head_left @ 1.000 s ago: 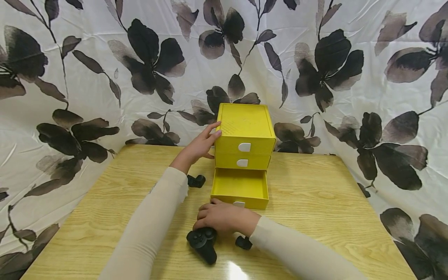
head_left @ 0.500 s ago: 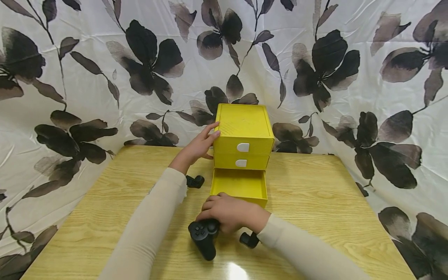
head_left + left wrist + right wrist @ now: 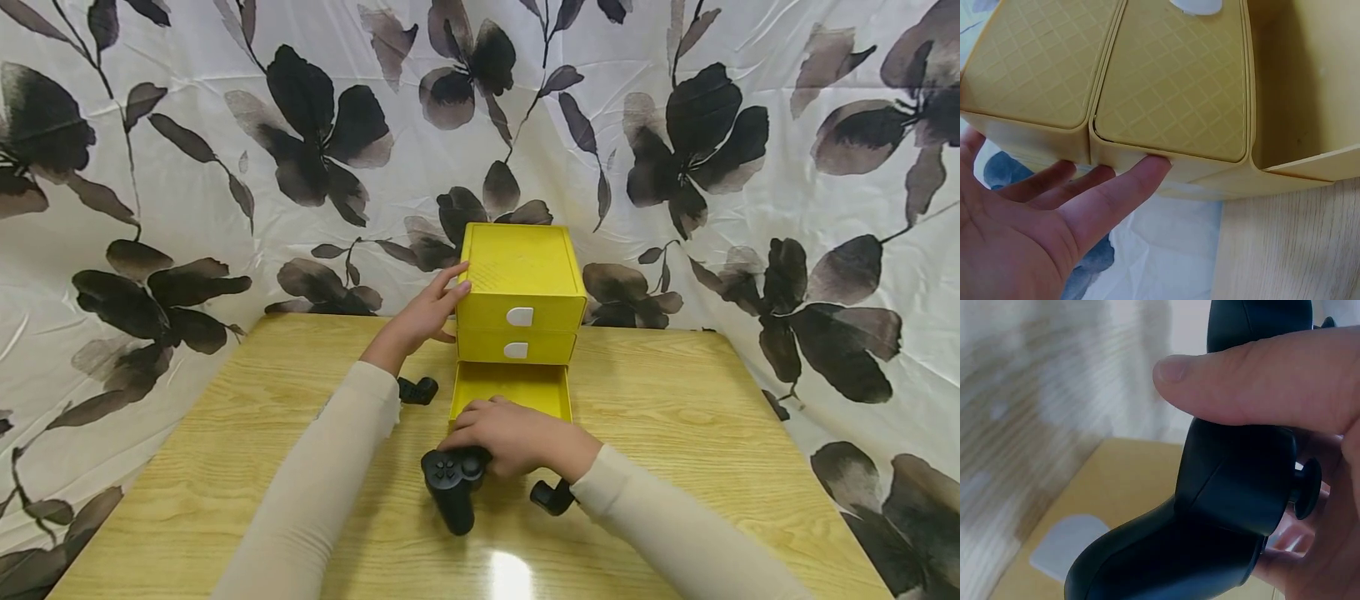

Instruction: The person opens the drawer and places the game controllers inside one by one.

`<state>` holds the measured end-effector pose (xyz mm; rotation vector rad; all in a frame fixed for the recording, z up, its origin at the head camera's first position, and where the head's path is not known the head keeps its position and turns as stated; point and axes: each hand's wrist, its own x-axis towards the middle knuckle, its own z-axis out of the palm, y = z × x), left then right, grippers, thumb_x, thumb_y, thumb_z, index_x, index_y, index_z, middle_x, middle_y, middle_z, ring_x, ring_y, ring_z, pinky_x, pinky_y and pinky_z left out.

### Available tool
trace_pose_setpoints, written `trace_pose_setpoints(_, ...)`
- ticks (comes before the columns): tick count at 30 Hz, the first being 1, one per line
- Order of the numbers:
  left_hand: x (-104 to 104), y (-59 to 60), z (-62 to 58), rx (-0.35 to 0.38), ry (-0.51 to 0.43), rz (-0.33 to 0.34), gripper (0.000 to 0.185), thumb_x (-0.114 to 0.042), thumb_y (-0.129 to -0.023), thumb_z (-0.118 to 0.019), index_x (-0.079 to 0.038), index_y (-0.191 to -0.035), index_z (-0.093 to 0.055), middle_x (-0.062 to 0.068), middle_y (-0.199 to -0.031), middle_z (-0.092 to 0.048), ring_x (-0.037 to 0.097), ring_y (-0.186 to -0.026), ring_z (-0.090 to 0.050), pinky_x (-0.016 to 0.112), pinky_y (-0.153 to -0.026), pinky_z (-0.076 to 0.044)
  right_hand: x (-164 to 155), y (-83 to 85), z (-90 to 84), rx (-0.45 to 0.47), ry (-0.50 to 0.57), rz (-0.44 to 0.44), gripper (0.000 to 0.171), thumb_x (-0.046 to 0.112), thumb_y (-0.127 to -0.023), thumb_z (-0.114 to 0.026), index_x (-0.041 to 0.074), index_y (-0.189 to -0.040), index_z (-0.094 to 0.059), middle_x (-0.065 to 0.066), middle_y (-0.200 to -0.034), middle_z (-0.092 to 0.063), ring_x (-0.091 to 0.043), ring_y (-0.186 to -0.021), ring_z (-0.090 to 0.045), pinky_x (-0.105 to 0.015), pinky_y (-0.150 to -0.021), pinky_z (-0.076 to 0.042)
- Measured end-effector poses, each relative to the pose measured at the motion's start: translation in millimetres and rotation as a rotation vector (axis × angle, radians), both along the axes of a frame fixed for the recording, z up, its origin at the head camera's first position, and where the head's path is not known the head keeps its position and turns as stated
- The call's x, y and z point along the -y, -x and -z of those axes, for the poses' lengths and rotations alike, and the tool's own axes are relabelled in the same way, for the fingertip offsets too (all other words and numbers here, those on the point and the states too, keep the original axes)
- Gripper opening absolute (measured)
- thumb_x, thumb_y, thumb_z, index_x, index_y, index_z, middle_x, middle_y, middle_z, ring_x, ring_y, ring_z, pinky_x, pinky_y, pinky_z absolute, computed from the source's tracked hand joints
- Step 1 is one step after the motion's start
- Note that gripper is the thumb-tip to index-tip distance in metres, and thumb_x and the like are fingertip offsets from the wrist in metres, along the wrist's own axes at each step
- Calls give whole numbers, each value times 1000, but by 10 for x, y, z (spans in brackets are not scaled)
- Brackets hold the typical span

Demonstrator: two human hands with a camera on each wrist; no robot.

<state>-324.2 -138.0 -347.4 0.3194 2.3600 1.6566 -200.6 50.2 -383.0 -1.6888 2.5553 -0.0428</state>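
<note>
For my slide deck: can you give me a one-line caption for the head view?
Right hand grips a black game controller before the open bottom drawer; left hand steadies the yellow drawer unit.

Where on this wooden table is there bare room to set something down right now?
The wooden table lies bare right of the yellow three-drawer box, out to its right edge. Its left strip, beside the left sleeve, is bare too. The middle front is crowded: the right hand grips a black game controller before the open bottom drawer, a small black object nearby.

Black game controller before open yellow drawer.
</note>
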Motion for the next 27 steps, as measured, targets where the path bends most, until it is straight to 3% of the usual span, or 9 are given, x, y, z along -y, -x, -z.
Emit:
trace_pose_setpoints(6, 0, -12, -6, 5, -14, 7, 57, -59, -96, -43, -50, -148, -21, 12, -157, -26, 41, -140, -36, 64, -88, -49, -77, 75, -46, 30, 2, 49, 58, 16, -79, -77, 32, -132, -59, 9, -128, -61, -15, -123, -51, -38, -99, -46)
trace_pose_setpoints(16, 3, 6, 12, -3, -10, 4, 58, -60, -96, -43, -50, -149, -21, 13, -157, -27, 41, -139, -37, 63, -87, -50, -222, 208, -88, 33, 30, 103, 60, 16, -79, -77, 28, -135, -58, 4, -130, -61, -19, -119, -53, -41, -97, -46)
trace_pose_setpoints(23, -35, -213, -257, 43, -1, 24, 57, -46, -103, -39, -38, -154, -16, 17, -159, -23, 44, -141, -33, 65, -91, -47, -320, 304, -139, 30, 61, 149, 59, 21, -79, -76, 29, -135, -58, 4, -128, -61, -19, -118, -51, -41, -94, -45)
trace_pose_setpoints(27, -30, -212, -249, 40, 1, 27, 58, -46, -102, -39, -38, -154, -16, 17, -159, -23, 44, -141, -33, 65, -91, -48, -366, 363, -138, 44, 100, 199, 58, 19, -79, -75, 28, -134, -59, 3, -125, -62, -19, -114, -52, -41, -91, -44)
